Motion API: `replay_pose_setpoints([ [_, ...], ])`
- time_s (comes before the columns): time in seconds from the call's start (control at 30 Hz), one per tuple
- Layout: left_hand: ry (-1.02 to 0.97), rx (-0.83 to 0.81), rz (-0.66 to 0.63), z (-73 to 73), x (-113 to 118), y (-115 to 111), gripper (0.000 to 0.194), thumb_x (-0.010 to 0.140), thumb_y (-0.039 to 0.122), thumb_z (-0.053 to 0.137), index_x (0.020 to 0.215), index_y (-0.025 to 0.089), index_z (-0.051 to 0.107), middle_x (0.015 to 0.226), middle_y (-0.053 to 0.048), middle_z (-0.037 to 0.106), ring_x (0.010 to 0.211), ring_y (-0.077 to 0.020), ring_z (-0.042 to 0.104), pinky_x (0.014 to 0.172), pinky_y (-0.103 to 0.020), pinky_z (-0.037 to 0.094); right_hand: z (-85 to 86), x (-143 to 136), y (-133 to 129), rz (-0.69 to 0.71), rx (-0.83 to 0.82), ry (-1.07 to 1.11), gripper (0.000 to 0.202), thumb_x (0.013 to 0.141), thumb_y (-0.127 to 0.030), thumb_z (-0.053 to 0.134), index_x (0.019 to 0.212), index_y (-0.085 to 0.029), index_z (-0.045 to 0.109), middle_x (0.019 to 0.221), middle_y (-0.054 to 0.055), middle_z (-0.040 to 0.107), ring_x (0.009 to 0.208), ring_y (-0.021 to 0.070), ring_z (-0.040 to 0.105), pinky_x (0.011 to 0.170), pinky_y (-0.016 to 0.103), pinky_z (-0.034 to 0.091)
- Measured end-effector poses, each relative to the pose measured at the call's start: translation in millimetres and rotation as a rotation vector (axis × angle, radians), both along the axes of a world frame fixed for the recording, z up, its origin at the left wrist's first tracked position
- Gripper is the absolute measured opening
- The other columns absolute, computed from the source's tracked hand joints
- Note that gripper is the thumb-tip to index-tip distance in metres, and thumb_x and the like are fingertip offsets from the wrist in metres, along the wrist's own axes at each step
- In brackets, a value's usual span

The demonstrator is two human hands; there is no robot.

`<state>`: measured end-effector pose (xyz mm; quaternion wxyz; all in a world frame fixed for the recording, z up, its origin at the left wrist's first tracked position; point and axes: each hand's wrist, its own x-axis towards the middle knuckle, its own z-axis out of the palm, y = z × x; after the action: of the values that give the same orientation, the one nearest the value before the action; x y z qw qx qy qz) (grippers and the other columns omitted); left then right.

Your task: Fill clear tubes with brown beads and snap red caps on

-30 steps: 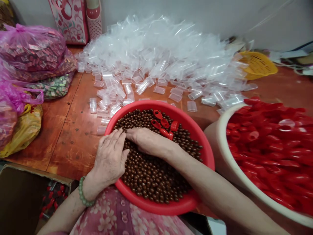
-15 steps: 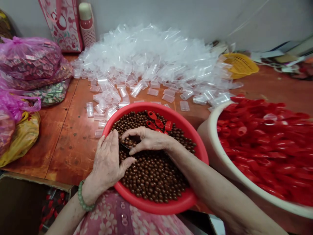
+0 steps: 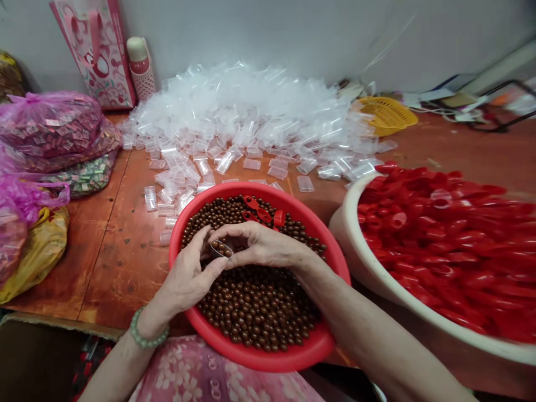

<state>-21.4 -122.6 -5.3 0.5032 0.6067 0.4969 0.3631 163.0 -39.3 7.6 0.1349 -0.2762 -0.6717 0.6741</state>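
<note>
A red basin (image 3: 184,312) full of glossy brown balls (image 3: 268,307) sits in front of me. Above the balls, a short clear plastic tube (image 3: 221,249) with several brown balls in it is tilted with its mouth towards me. My right hand (image 3: 263,245) grips the tube from the right between thumb and fingers. From the left, my left hand (image 3: 192,271) closes on the same tube, its thumb at the lower rim; its other fingertips are partly hidden. Small red plastic caps (image 3: 263,215) lie on the balls at the basin's far side.
Behind the basin spreads a heap of clear plastic tubes (image 3: 251,111). A white tub (image 3: 352,223) of red plastic pieces (image 3: 444,251) stands at the right. Filled plastic bags (image 3: 50,131) lie on the left; a yellow basket (image 3: 387,116), a bottle (image 3: 140,67) and a gift bag (image 3: 94,56) stand behind.
My left hand has turned from lying flat beside the tube to closing on it with thumb and fingers. The tube has come up slightly, its mouth now facing me. The view has shifted a little.
</note>
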Motion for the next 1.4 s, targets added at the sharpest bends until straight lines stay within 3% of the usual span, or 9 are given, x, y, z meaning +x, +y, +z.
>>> replay_pose_setpoints([
  [0.13, -0.297, -0.128, -0.050, -0.2, 6.0, 8.0, 0.047, 0.089, 0.034, 0.058, 0.131, 0.013, 0.049, 0.133, -0.013, 0.058, 0.121, -0.0245, 0.057, 0.108, -0.040, 0.042, 2.8, 0.0, -1.6, -0.012, -0.003, 0.076, 0.043, 0.075, -0.031, 0.074, 0.117, -0.021, 0.065, 0.111, 0.002, 0.069, 0.103, 0.0179, 0.063, 0.095, 0.034, 0.046],
  [0.3, -0.280, -0.118, -0.014, -0.5, 8.4, 11.1, 0.045, 0.089, 0.031, 0.059, 0.130, 0.014, 0.052, 0.133, -0.010, 0.059, 0.124, -0.0227, 0.054, 0.110, -0.036, 0.038, 1.8, 0.8, -3.3, -0.072, 0.182, 0.040, 0.041, 0.077, -0.030, 0.073, 0.116, -0.021, 0.066, 0.112, 0.004, 0.070, 0.104, 0.0197, 0.064, 0.095, 0.035, 0.048],
  [0.47, -0.216, -0.183, -0.029, 3.0, 7.5, 11.7, 0.040, 0.089, 0.034, 0.056, 0.122, 0.012, 0.059, 0.120, -0.010, 0.066, 0.111, -0.0232, 0.059, 0.100, -0.036, 0.044, 2.2, 1.3, -7.9, -0.144, 0.297, 0.027, 0.045, 0.079, -0.027, 0.071, 0.122, -0.021, 0.060, 0.107, 0.004, 0.070, 0.095, 0.0178, 0.066, 0.085, 0.030, 0.053],
  [0.6, -0.282, -0.216, -0.007, 2.9, 7.1, 11.5, 0.041, 0.088, 0.037, 0.058, 0.122, 0.015, 0.060, 0.114, -0.008, 0.067, 0.106, -0.0213, 0.060, 0.095, -0.033, 0.046, 6.2, -0.9, -10.4, -0.145, 0.401, 0.056, 0.034, 0.082, -0.026, 0.069, 0.114, -0.020, 0.063, 0.105, 0.004, 0.071, 0.094, 0.0169, 0.067, 0.086, 0.029, 0.052],
  [0.73, -0.354, -0.269, 0.031, 1.4, 6.6, 12.7, 0.041, 0.086, 0.037, 0.061, 0.122, 0.016, 0.061, 0.108, -0.006, 0.068, 0.100, -0.0193, 0.062, 0.092, -0.032, 0.047, 5.8, -1.6, -11.2, -0.182, 0.355, 0.040, 0.027, 0.081, -0.031, 0.070, 0.105, -0.020, 0.062, 0.094, 0.003, 0.070, 0.081, 0.0153, 0.066, 0.075, 0.027, 0.054],
  [0.93, -0.387, -0.240, 0.040, 4.0, 7.0, 14.5, 0.038, 0.086, 0.034, 0.061, 0.120, 0.017, 0.063, 0.114, -0.007, 0.067, 0.109, -0.0203, 0.060, 0.099, -0.032, 0.043, -1.4, -0.7, -12.2, -0.249, 0.261, 0.016, 0.026, 0.076, -0.037, 0.074, 0.088, -0.021, 0.058, 0.083, 0.000, 0.064, 0.074, 0.0147, 0.062, 0.068, 0.027, 0.052],
  [1.13, -0.467, -0.272, 0.058, 5.9, 7.2, 15.1, 0.036, 0.085, 0.033, 0.063, 0.115, 0.014, 0.064, 0.111, -0.008, 0.068, 0.106, -0.0196, 0.061, 0.096, -0.030, 0.044, 0.7, -2.4, -13.7, -0.237, 0.041, 0.042, 0.032, 0.079, -0.043, 0.071, 0.093, -0.022, 0.052, 0.074, -0.001, 0.067, 0.062, 0.0143, 0.064, 0.058, 0.027, 0.051],
  [1.3, -0.558, -0.266, 0.131, 3.2, 5.0, 14.0, 0.034, 0.080, 0.032, 0.070, 0.108, 0.014, 0.065, 0.101, -0.006, 0.070, 0.090, -0.0156, 0.065, 0.084, -0.027, 0.050, 6.1, 2.5, -11.5, -0.283, 0.236, 0.031, 0.037, 0.077, -0.045, 0.073, 0.100, -0.020, 0.058, 0.082, 0.001, 0.066, 0.064, 0.0123, 0.061, 0.059, 0.025, 0.050],
  [1.4, -0.531, -0.211, 0.145, 7.5, 3.3, 12.7, 0.032, 0.079, 0.031, 0.071, 0.105, 0.015, 0.064, 0.097, -0.006, 0.071, 0.086, -0.0160, 0.068, 0.084, -0.029, 0.052, 9.5, 7.2, -11.8, -0.285, 0.389, 0.051, 0.055, 0.075, -0.049, 0.075, 0.119, -0.022, 0.056, 0.103, 0.006, 0.066, 0.075, 0.0150, 0.063, 0.068, 0.029, 0.054],
])
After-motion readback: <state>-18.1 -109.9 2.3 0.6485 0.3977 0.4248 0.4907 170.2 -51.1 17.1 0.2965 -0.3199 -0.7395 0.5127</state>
